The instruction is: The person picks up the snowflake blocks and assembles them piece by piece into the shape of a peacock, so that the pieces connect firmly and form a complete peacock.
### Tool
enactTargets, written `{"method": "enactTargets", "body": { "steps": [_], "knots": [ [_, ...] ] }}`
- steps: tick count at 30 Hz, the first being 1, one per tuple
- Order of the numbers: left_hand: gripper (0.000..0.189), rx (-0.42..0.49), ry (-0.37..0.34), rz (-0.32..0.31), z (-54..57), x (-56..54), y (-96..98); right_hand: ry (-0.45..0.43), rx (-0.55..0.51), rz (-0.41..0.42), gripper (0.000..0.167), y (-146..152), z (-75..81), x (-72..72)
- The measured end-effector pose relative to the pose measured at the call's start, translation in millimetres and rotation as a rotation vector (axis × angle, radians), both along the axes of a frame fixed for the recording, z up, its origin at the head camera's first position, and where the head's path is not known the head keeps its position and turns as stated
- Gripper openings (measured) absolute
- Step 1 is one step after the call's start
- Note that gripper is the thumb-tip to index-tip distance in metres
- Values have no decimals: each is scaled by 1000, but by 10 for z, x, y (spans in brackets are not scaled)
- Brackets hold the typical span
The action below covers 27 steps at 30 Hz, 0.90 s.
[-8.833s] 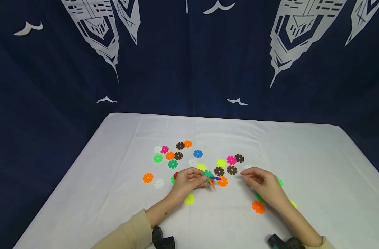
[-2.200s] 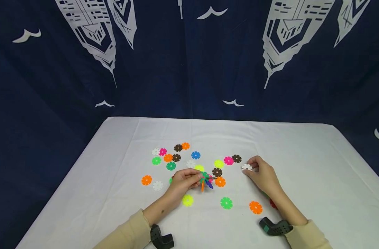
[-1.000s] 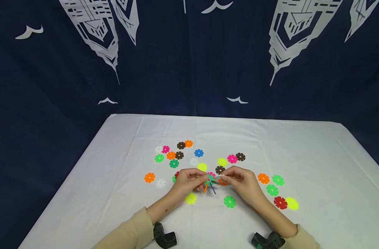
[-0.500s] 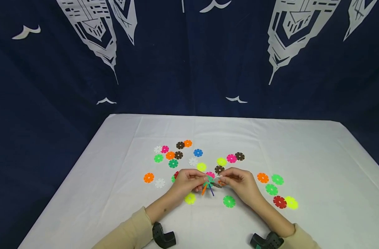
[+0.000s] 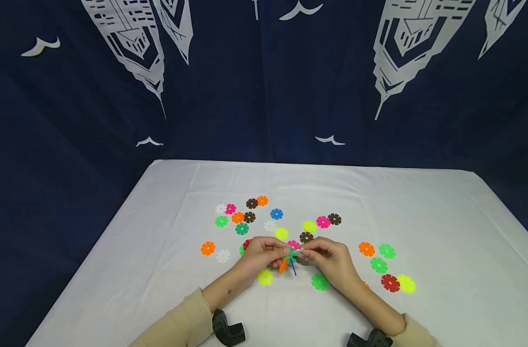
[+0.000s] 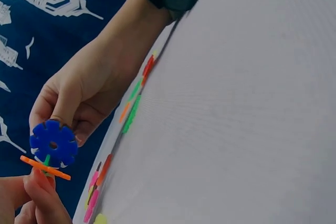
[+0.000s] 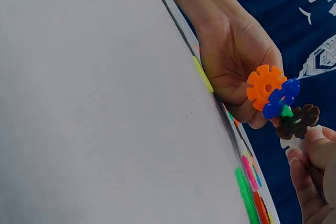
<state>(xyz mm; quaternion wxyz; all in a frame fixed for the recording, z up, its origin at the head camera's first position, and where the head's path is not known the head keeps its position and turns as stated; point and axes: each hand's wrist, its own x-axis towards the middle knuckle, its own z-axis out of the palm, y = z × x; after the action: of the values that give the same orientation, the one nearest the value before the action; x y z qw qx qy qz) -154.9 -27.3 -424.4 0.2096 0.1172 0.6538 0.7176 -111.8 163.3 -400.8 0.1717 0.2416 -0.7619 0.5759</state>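
Note:
My left hand (image 5: 261, 255) pinches a small cluster of notched plastic discs over the middle of the table. At its centre is a green disc (image 5: 292, 255); an orange disc (image 7: 266, 86), a blue disc (image 6: 53, 143) and a brown disc (image 7: 298, 121) stick out from it like spokes. My right hand (image 5: 331, 258) pinches a white disc (image 7: 293, 143) between thumb and fingertips, right at the cluster's edge beside the brown disc. In the head view the fingers hide most of the white disc.
Loose notched discs lie flat on the white tablecloth (image 5: 160, 299): a group at the back left with a blue disc (image 5: 276, 214), a pink disc (image 5: 323, 222) behind the hands, and several at the right, including a red disc (image 5: 390, 283). A dark blue curtain (image 5: 264, 96) hangs behind.
Earlier, my right hand picked a white disc from the right of the table and brought it left to the cluster. A brown disc joined the cluster before that. Lately both hands only shift slightly.

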Motion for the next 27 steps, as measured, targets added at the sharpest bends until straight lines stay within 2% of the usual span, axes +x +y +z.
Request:
{"method": "enactTargets", "body": {
  "steps": [5,10,14,18,21,24,26,27],
  "knots": [
    [18,-10,6,31,-4,5,5,-2,-6,8,6,-4,-106,-29],
    [23,-27,13,62,-19,-8,28,-92,-68,-18,13,58,-220,-64],
    [24,-47,23,66,-18,-11,32,-137,-119,-41,12,99,-230,-81],
    [22,-31,28,53,4,0,32,-144,-114,-28,11,120,-228,-91],
    [21,-17,24,63,62,23,33,-166,-104,1,12,135,-241,-100],
    [19,20,-1,78,50,17,32,-200,-62,27,13,173,-226,-120],
    [18,49,-19,85,30,8,27,-243,-19,16,14,242,-186,-155],
    [17,64,-29,87,-14,-12,27,-272,4,-10,15,292,-160,-179]
  ]
}}
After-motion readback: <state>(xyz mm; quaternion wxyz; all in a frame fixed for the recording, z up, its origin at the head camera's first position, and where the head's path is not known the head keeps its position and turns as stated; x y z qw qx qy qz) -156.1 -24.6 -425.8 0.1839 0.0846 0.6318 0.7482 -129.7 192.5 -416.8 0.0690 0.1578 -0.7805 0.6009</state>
